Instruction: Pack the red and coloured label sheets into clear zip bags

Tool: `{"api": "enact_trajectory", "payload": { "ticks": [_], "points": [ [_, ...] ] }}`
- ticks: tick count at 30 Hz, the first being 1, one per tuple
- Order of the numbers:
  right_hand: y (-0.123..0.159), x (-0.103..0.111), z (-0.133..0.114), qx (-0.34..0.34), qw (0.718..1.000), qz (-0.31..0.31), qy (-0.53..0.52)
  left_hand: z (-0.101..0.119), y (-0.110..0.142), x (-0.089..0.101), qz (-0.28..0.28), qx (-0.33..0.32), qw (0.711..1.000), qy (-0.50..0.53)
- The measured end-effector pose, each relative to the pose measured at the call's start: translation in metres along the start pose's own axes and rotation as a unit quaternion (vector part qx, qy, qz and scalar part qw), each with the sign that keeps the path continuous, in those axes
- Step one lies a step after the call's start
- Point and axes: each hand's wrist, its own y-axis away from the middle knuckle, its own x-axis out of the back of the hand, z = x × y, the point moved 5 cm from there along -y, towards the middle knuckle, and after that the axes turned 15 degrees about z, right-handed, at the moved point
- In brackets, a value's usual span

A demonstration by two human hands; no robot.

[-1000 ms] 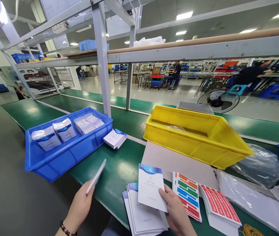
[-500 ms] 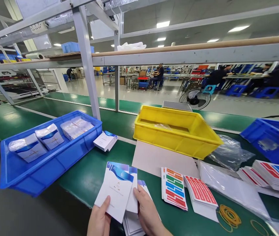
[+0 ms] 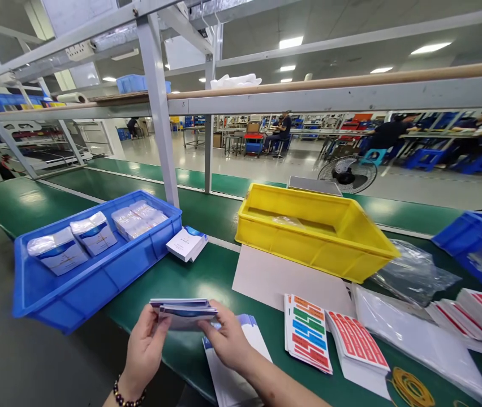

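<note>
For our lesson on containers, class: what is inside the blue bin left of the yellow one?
Inside the blue bin are two blue-and-white bundles and, to their right, pale, shiny packs. Whatever lies beneath them is covered.

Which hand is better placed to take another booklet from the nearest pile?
Probably the right hand: it is over the pile, while the left hand is farther off. Both are holding booklets, though.
</note>
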Motion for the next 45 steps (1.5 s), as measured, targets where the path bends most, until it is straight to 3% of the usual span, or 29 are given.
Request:
{"api": "enact_trajectory", "payload": {
  "ticks": [3,9,13,19,25,31,39,45],
  "points": [
    [-0.019,-0.016,0.02,0.002,0.997,0.021,0.071,-0.015,-0.007,0.002,0.041,-0.048,0.998,-0.023],
    [-0.028,-0.046,0.074,-0.073,0.99,0.036,0.112,-0.068,-0.012,-0.006,0.078,0.038,0.996,-0.018],
    [-0.032,-0.057,0.079,-0.095,0.985,0.021,0.139,-0.081,-0.018,-0.009,0.084,0.088,0.993,0.008],
    [-0.038,-0.044,0.04,-0.085,0.986,-0.051,0.131,-0.062,-0.024,-0.007,0.071,0.196,0.973,0.097],
    [-0.006,-0.027,0.002,-0.146,0.98,-0.133,-0.002,-0.044,0.014,-0.018,0.062,0.33,0.926,0.171],
    [0.028,-0.002,0.02,-0.219,0.973,-0.073,-0.029,-0.052,0.054,-0.029,0.071,0.432,0.868,0.235],
    [0.043,0.019,0.025,-0.254,0.965,-0.06,-0.035,-0.041,0.068,-0.039,0.033,0.461,0.851,0.251],
    [0.046,0.023,0.019,-0.258,0.962,-0.039,-0.084,-0.039,0.071,-0.044,0.042,0.467,0.843,0.264]
  ]
}}
